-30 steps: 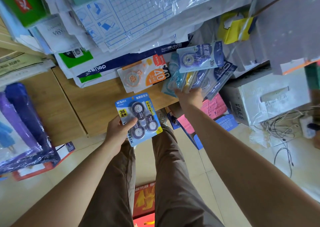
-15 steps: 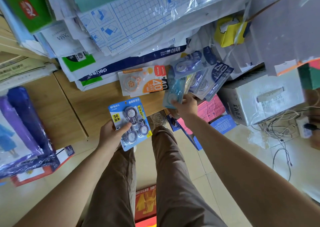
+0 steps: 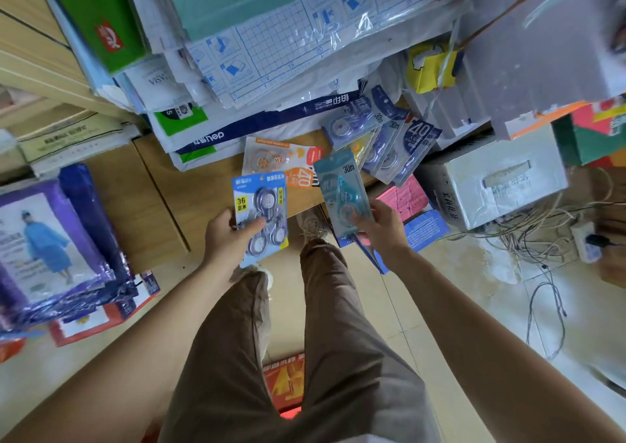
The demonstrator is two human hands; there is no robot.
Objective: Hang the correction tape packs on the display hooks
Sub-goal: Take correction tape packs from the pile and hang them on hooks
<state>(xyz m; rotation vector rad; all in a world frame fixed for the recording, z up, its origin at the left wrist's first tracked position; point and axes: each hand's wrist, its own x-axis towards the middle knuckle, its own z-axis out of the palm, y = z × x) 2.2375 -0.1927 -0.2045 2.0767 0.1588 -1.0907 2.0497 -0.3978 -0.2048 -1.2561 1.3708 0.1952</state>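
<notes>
My left hand (image 3: 227, 239) grips a blue three-roll correction tape pack (image 3: 261, 213) by its lower left corner. My right hand (image 3: 381, 229) holds a single teal correction tape pack (image 3: 343, 193) marked 30m, lifted clear of the shelf. On the wooden shelf edge behind lie an orange pack (image 3: 281, 161) and several dark blue packs (image 3: 389, 137), fanned out and overlapping. No display hooks are visible.
Stacks of paper packs and notebooks (image 3: 257, 70) overhang the wooden shelf (image 3: 203, 185). A white carton (image 3: 494, 185) and tangled cables (image 3: 528, 236) sit at the right. Purple raincoat packs (image 3: 57, 249) stand at the left. My legs and boxes on the tiled floor fill the middle.
My right hand pulled one teal pack out of the fanned pile and drew it down toward me. My left hand kept hold of the three-roll pack, shifting slightly.
</notes>
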